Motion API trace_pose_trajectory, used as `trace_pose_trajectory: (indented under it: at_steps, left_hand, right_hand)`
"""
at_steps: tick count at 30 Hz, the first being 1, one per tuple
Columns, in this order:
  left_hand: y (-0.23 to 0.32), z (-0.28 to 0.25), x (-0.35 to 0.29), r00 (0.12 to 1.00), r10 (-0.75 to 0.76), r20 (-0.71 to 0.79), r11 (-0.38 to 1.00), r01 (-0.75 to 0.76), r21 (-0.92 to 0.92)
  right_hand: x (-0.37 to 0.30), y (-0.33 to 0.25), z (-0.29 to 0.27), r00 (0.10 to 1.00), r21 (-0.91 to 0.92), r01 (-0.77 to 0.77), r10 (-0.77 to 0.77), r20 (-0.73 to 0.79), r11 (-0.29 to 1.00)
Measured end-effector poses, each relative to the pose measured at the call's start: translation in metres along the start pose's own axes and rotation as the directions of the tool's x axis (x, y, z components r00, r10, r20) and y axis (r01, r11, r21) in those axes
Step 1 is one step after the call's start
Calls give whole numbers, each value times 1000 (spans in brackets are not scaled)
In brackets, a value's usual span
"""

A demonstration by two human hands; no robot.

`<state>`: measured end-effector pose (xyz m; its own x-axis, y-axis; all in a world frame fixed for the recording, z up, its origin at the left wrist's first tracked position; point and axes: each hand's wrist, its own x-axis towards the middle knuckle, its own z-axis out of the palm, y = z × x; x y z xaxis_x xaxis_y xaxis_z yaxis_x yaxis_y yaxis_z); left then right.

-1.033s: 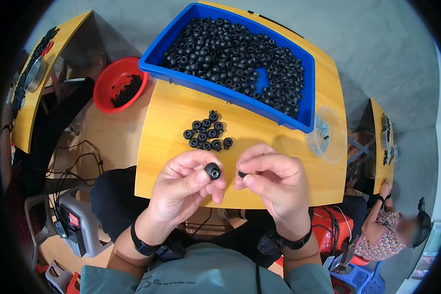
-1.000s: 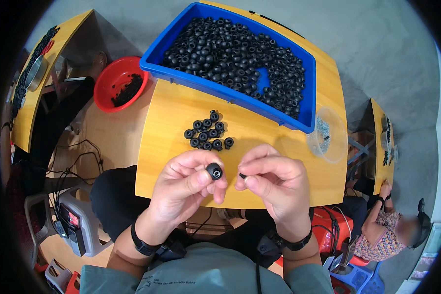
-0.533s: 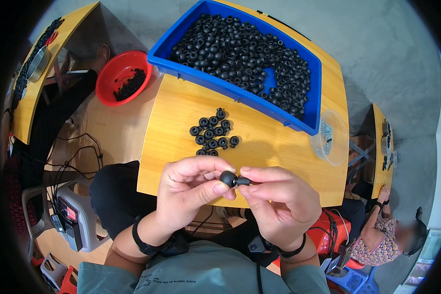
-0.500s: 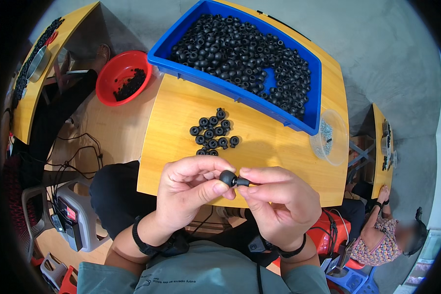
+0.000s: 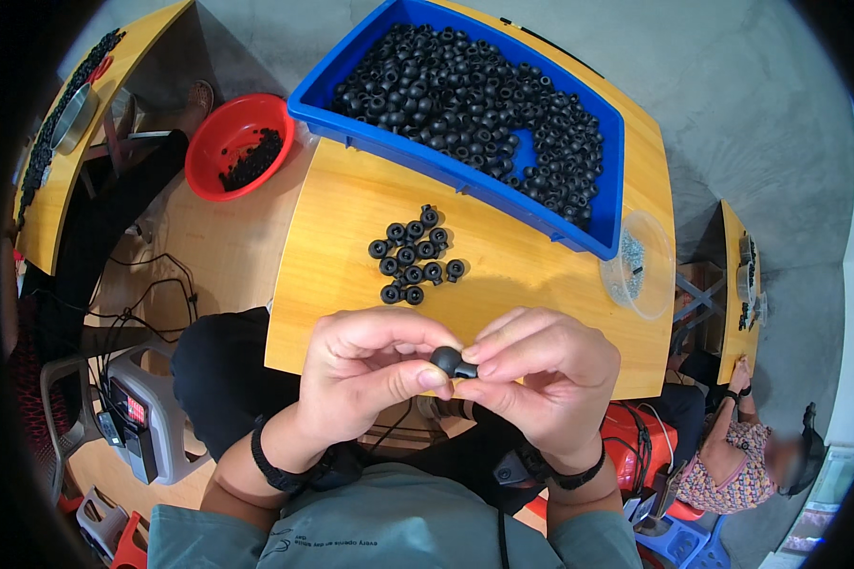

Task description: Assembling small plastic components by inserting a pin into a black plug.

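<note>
My left hand (image 5: 370,370) pinches a black ball-shaped knob (image 5: 446,359) between thumb and fingers, above the near edge of the table. Against its right side sits a small black stem piece (image 5: 466,371), which the thumb and fingertips of my right hand (image 5: 555,384) grip. The two parts touch; how far one goes into the other is hidden by my fingers. Just beyond my hands lies a loose cluster of similar black knobs (image 5: 406,256), several with a short stem showing.
A large blue bin (image 5: 465,187) full of black knobs takes up the table's far side. To its right stands a clear round tub (image 5: 657,302) with small silvery pieces. A red basin (image 5: 199,171) is on the left; a co-worker (image 5: 735,455) sits at another table on the right.
The stem piece, which stuck out from the knob before, now sits close against it. My right fingertips have moved left, toward the knob.
</note>
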<state>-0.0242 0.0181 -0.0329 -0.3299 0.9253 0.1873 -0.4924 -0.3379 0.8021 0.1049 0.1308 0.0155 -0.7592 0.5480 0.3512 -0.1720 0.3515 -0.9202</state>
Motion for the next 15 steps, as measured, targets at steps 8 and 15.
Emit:
trace_pose_trajectory:
  at_steps: [8, 15]
  left_hand:
    - [10, 2, 3, 962, -271, 27, 952, 272, -137]
    - [13, -8, 5, 881, -429, 201, 898, 439, -8]
  right_hand:
    - [2, 1, -17, 948, 102, -224, 193, 251, 969]
    - [9, -5, -26, 799, -86, -404, 397, 453, 911]
